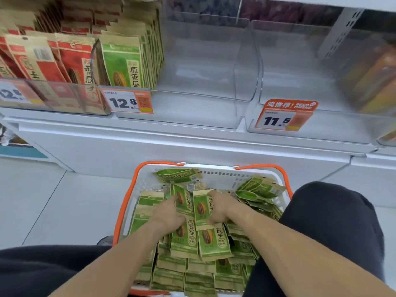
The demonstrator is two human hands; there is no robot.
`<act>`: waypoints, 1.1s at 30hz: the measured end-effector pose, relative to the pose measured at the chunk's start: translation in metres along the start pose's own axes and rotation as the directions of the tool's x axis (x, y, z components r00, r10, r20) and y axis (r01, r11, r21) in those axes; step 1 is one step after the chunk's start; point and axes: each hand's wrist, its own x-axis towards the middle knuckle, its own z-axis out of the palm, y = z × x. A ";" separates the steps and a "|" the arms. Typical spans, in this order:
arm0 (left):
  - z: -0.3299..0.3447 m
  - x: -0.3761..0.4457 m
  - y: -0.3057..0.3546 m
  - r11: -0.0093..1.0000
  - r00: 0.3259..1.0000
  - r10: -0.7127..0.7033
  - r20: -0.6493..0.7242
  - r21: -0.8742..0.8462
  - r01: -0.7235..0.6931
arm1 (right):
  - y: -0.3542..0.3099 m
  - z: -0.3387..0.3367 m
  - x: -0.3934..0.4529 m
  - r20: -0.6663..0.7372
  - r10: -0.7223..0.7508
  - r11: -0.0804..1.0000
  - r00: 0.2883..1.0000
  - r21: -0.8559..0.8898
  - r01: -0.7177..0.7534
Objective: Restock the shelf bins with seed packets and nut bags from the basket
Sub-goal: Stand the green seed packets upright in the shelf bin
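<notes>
- At the bottom centre of the frame, the white basket with orange handles sits on the floor between the person's knees, heaped with green seed packets.
- The left hand and right hand both reach into the heap, flanking one upright green packet; the fingers curl against it, but how firmly they hold it I cannot tell.
- Upper centre, the clear shelf bin tagged 12.8 holds green packets only at its left side.
- Upper right, the bin tagged 11.5.
- Upper left, red packets fill another bin.
</notes>
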 end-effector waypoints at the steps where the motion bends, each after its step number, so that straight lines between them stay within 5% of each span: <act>1: 0.001 0.000 0.000 1.000 1.000 0.006 0.001 0.007 -0.006 | -0.002 0.000 -0.001 -0.007 -0.040 0.999 0.999 0.011 0.040; 14: -0.002 0.013 -0.001 0.949 0.978 -0.137 -0.157 -0.303 0.085 | -0.024 0.009 -0.003 -0.047 -0.155 0.982 0.987 0.106 0.159; 19: -0.006 0.017 -0.004 0.923 0.974 -0.197 -0.114 -0.358 0.145 | -0.020 0.009 0.001 -0.160 -0.034 0.918 0.987 0.385 0.094; 22: -0.006 0.021 -0.007 0.918 0.969 -0.223 -0.110 -0.358 0.171 | -0.018 0.003 0.004 -0.078 0.041 0.794 0.996 0.608 0.014; 24: -0.006 0.021 -0.009 0.933 0.974 -0.198 -0.109 -0.325 0.153 | -0.021 -0.006 0.001 0.076 0.042 0.740 0.996 0.667 -0.083; 28: -0.022 0.014 -0.003 0.999 0.994 -0.035 -0.103 -0.004 0.035 | -0.021 -0.017 0.000 0.192 0.025 0.837 0.981 0.532 -0.126; 33: -0.059 0.002 -0.019 0.952 0.980 -0.054 0.189 0.306 -0.006 | -0.026 -0.018 -0.007 0.296 -0.037 0.891 0.955 0.442 -0.103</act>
